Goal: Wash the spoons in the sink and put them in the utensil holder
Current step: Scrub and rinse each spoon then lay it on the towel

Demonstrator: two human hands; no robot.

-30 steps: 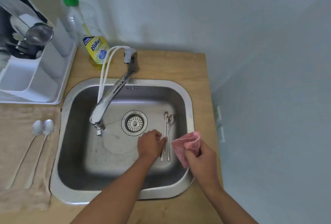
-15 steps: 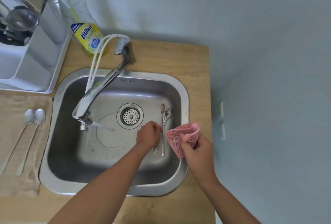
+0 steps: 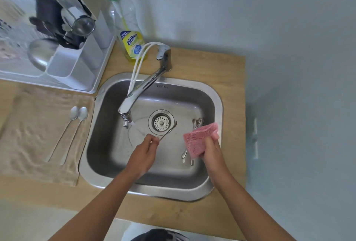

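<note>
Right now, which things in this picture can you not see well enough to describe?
Head view only:
- Spoons in the sink: the pink scrubber in the right hand covers their middles, so their number is unclear.
- Spoon in the left hand: thin and blurred, its bowl is hard to see.
- Utensil holder: contents overlap and are distorted at the edge.
- Dish soap bottle: small print is unreadable.

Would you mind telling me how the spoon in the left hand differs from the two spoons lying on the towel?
The spoon in the left hand is held by its handle over the sink, bowl toward the drain; the two spoons on the towel lie flat outside the sink. The held spoon is alone and angled right; the towel spoons lie side by side, bowls together. All three are slim, long-handled and silver.
</note>
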